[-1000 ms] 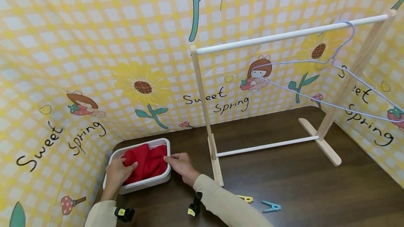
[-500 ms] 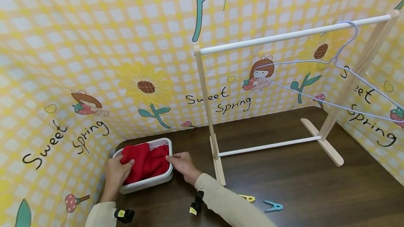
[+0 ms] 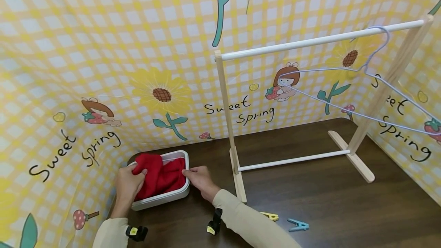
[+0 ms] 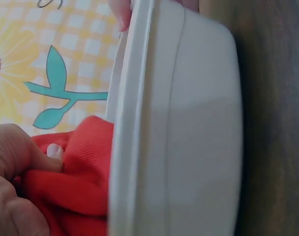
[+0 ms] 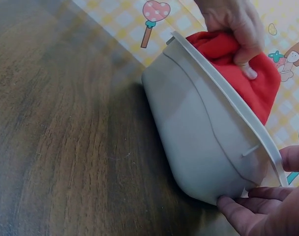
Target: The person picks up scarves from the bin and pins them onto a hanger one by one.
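Note:
A bunched red cloth (image 3: 159, 177) lies in a white plastic basin (image 3: 162, 201); its folds conceal what kind of cloth item it is. My left hand (image 3: 127, 186) pinches the cloth at the basin's left side and lifts that part above the rim, as the left wrist view shows with the cloth (image 4: 85, 172) between thumb and fingers. My right hand (image 3: 202, 182) grips the basin's right end. In the right wrist view its thumb is over the rim and its fingers (image 5: 248, 209) press against the outer wall.
A wooden rack (image 3: 225, 106) with white rods stands right of the basin. From its top rod hangs a lilac wire hanger (image 3: 320, 69). A yellow clothespin (image 3: 271, 216) and a blue clothespin (image 3: 298, 225) lie on the dark wooden table (image 3: 330, 198). Patterned cloth surrounds the table.
My left hand has taken hold of the red cloth and raised its left part slightly above the rim. My right hand keeps its grip on the basin. The head view has shifted slightly.

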Action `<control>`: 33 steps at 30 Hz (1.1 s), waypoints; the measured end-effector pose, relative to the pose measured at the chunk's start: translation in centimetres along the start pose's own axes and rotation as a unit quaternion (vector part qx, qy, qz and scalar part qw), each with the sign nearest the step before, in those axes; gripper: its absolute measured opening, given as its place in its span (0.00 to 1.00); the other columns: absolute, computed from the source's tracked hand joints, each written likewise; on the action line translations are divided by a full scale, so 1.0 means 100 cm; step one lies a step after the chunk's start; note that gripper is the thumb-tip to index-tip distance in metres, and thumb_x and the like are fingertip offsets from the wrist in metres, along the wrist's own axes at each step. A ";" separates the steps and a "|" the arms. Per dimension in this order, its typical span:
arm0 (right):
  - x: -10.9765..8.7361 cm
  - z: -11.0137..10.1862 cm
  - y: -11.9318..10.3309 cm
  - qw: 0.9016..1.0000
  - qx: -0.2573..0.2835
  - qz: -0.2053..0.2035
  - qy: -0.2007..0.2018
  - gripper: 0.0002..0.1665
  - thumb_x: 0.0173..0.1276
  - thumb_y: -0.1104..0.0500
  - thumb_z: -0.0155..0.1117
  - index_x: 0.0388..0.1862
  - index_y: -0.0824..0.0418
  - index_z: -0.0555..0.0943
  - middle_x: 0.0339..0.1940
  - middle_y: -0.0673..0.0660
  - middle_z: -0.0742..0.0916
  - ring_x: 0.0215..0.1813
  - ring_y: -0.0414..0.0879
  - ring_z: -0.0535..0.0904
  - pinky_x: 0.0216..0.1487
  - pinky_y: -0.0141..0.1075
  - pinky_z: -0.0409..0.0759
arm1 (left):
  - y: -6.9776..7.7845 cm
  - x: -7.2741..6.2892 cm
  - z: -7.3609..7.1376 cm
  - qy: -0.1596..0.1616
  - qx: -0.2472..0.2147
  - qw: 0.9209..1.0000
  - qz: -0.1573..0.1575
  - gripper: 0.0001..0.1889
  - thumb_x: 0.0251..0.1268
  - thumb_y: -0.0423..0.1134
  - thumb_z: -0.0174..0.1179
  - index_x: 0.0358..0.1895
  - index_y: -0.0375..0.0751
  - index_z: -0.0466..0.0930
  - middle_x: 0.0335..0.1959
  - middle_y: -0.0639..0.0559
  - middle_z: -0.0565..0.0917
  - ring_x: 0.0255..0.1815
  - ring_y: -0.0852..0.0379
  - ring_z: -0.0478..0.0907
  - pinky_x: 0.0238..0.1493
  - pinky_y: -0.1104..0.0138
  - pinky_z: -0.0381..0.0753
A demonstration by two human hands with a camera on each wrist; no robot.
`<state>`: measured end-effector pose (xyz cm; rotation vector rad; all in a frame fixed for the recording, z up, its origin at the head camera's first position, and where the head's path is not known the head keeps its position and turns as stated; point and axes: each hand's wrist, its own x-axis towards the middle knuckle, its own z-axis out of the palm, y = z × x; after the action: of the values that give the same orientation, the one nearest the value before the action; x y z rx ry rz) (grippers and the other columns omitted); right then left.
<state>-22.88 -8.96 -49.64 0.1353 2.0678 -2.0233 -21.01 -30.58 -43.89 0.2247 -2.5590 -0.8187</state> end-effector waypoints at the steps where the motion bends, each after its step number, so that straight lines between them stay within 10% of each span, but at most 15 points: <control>1: 0.000 0.000 0.000 1.000 0.001 0.000 -0.001 0.14 0.67 0.53 0.70 0.40 0.63 0.90 0.31 0.49 0.87 0.31 0.38 0.76 0.33 0.28 0.74 | 0.001 0.000 -0.001 0.004 0.001 1.000 0.003 0.13 0.58 0.30 0.66 0.41 0.20 0.86 0.39 0.25 0.86 0.31 0.35 0.82 0.33 0.54 0.80; 11: -0.002 0.000 0.001 1.000 0.012 0.000 -0.009 0.15 0.68 0.52 0.69 0.41 0.65 0.89 0.33 0.52 0.89 0.32 0.37 0.78 0.37 0.29 0.79 | 0.008 0.000 -0.011 0.026 0.003 1.000 -0.005 0.13 0.57 0.32 0.68 0.41 0.23 0.87 0.34 0.28 0.87 0.37 0.32 0.83 0.34 0.53 0.80; 23: -0.001 0.000 0.004 0.999 0.040 -0.010 -0.011 0.16 0.67 0.54 0.70 0.40 0.68 0.89 0.29 0.51 0.88 0.29 0.36 0.77 0.40 0.35 0.84 | 0.025 -0.002 -0.021 0.014 -0.035 0.997 -0.069 0.07 0.58 0.33 0.68 0.29 0.29 0.87 0.20 0.45 0.85 0.24 0.58 0.72 0.25 0.70 0.69; 33: -0.003 0.003 0.000 1.000 -0.005 -0.015 0.012 0.18 0.68 0.52 0.69 0.28 0.66 0.88 0.15 0.45 0.74 0.23 0.38 0.69 0.26 0.28 0.66 | 0.032 -0.001 -0.029 0.013 -0.047 0.994 -0.096 0.09 0.61 0.36 0.67 0.28 0.31 0.85 0.18 0.50 0.82 0.28 0.54 0.71 0.25 0.70 0.69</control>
<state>-22.51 -9.25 -49.55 0.1283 2.1064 -2.0387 -19.64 -29.37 -39.97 0.4552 -2.4946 -0.9973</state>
